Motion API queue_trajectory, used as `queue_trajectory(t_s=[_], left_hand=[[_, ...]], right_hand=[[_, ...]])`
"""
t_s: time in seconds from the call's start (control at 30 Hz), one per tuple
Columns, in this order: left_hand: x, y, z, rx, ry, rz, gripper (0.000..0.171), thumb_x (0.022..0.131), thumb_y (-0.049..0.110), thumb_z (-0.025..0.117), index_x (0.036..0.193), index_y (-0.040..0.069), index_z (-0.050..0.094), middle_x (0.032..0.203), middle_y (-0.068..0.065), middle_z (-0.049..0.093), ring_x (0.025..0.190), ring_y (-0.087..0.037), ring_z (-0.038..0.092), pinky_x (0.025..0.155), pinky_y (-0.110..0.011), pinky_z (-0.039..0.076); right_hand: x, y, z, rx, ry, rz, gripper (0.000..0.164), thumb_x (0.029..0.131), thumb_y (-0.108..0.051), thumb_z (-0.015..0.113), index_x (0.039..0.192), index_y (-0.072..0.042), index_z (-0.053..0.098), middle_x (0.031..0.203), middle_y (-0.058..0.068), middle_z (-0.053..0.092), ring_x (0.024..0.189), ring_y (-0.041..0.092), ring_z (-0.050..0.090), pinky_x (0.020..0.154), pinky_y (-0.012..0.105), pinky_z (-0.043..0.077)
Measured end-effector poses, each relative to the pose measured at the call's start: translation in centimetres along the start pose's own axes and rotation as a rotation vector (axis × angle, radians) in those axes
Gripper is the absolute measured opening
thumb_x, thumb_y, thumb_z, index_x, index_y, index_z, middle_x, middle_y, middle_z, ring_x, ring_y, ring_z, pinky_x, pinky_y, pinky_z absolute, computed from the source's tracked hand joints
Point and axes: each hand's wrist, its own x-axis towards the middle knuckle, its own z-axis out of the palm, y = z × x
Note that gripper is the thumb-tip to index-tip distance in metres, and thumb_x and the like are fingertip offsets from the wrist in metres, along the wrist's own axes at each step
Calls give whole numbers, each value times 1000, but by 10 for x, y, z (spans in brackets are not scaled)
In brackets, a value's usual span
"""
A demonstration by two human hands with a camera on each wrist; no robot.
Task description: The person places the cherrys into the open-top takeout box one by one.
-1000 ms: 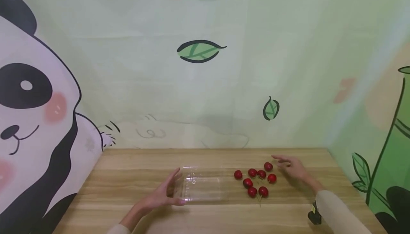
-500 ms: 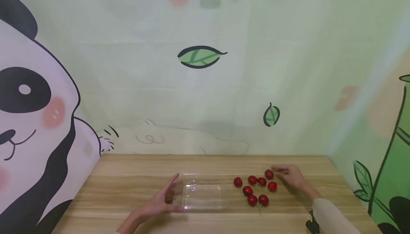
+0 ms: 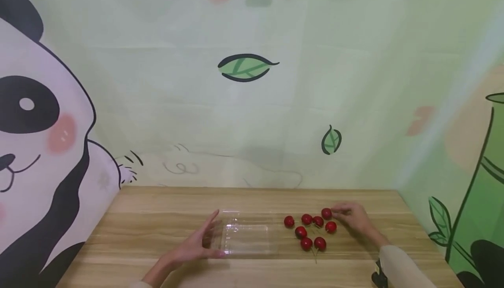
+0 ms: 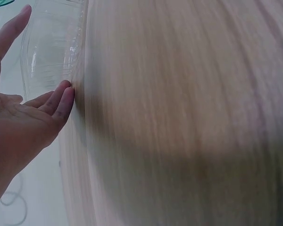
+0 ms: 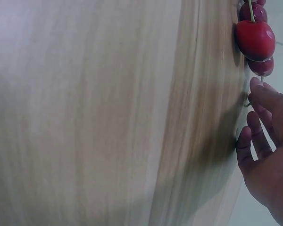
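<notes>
A clear plastic box stands on the table, open side up. My left hand is at its left side, fingers spread and relaxed, with the thumb near the front corner. In the left wrist view, the fingertips come right up to the box wall. Several red cherries with stems lie right of the box. At the farthest-right back cherry, my right hand pinches the stem between thumb and forefinger. The right wrist view shows that cherry behind a nearer one.
The wooden table reaches back to a printed cloth wall with a panda and leaves. A small black object lies by the right sleeve. Two front cherries lie side by side, stems toward me.
My right hand has moved in leftward to the back cherry, and its thumb and forefinger have come together on the stem. The left hand has stayed at the box. The head view has shifted slightly.
</notes>
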Motion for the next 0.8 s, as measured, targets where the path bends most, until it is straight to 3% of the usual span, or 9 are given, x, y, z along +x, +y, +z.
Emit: queue_trajectory(t_s=[0.2,0.37,0.6,0.8], left_hand=[[-1,-1,3,6,1,-20,121,83,17,84,165,14,-4,166,-33,12,150,-55,24,119,-67,27],[3,-4,1,-9,6,-34,122,84,17,84,165,16,-8,167,-31,11,151,-55,20,120,-67,24],[11,-4,3,-3,1,-41,125,82,19,86,165,16,-8,168,-30,10,150,-56,22,120,-67,26],[12,-1,5,11,-4,-32,128,81,20,86,164,13,-11,167,-31,12,150,-55,21,120,-68,22]], right_hand=[[-7,-1,3,17,31,-8,8,87,-5,77,95,-4,80,100,14,76,88,16,68,79,22,55],[-8,-2,0,20,27,33,10,88,-8,77,97,-5,80,99,12,76,86,7,62,75,19,52],[-10,-14,-13,35,18,93,11,90,-11,76,99,-5,80,102,12,75,92,17,64,78,24,52],[-5,-32,-17,4,-6,151,18,93,-20,75,104,-7,81,108,12,76,103,27,68,89,41,56]])
